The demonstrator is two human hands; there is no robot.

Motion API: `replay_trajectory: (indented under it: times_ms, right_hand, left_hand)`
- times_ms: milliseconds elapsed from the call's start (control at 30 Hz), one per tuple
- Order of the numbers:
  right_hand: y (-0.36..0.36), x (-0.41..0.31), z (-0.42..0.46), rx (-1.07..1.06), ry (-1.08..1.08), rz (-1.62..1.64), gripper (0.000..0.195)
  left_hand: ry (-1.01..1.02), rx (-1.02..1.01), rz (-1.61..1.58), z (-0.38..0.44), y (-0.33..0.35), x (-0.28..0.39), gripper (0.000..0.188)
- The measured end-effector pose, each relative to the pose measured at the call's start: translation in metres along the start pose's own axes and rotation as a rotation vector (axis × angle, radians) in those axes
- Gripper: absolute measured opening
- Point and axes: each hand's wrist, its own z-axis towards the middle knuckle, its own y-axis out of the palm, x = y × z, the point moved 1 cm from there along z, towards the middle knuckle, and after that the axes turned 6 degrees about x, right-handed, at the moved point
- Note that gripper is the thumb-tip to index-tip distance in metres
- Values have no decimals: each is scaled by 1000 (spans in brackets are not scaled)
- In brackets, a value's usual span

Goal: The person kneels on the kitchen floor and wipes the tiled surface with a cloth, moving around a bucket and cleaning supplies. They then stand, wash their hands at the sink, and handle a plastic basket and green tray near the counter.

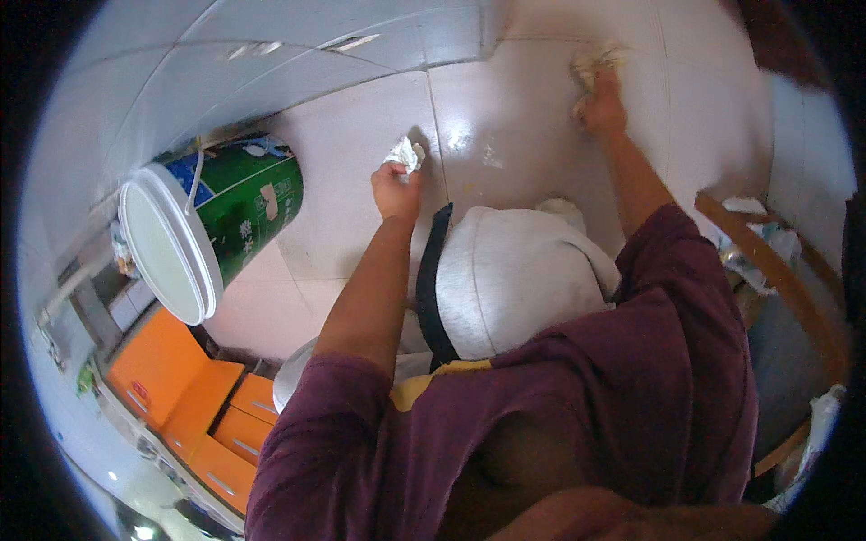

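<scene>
My left hand (pixel 396 194) pinches a crumpled piece of white paper or tissue (pixel 404 154) just over the pale floor tiles (pixel 358 128). Further out and to the right, my right hand (pixel 604 108) presses on a yellowish cloth (pixel 594 64) lying on the floor. Motion blurs both that hand and the cloth, so its fingers are hard to make out. A shiny patch and a faint whitish smear (pixel 492 159) show on the tiles between my hands. My bent leg in light grey trousers (pixel 514 277) is below them.
To my left stands a green paint-type bucket (pixel 250 193) with a white lid (pixel 166 247) and a wire handle. Orange cabinets with drawers (pixel 176 372) are behind it. A pale panelled surface (pixel 304 40) borders the floor ahead. At right is a wooden frame (pixel 764 264) with plastic bags (pixel 771 247).
</scene>
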Motion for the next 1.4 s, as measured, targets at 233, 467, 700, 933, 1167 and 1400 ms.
replay_trajectory:
  times_ms: [233,467,700,933,1167,1400]
  right_hand:
    - [64,-140,-62,-288,-536,174,66]
    - [6,-182,-75,-394,-448,305,65]
    - [34,-55,-58,-321,-474,-55,64]
    - [137,-116,-91,-561,-596,-177,72]
    - [100,-290,-56,-670,-954,342,70]
    - [30,-268,102,-128,-991,-86,54]
  left_hand:
    - [-54,120,-36,-15,-6,1,24]
    - [-142,211,-135,-26,-20,-12,24]
    - [-258,283,-176,-15,3,-43,25]
    - [-390,439,-293,-18,18,-38,25]
    - [-530,595,-316,-14,17,-43,25]
    - [-565,787,-442,-22,38,-28,25]
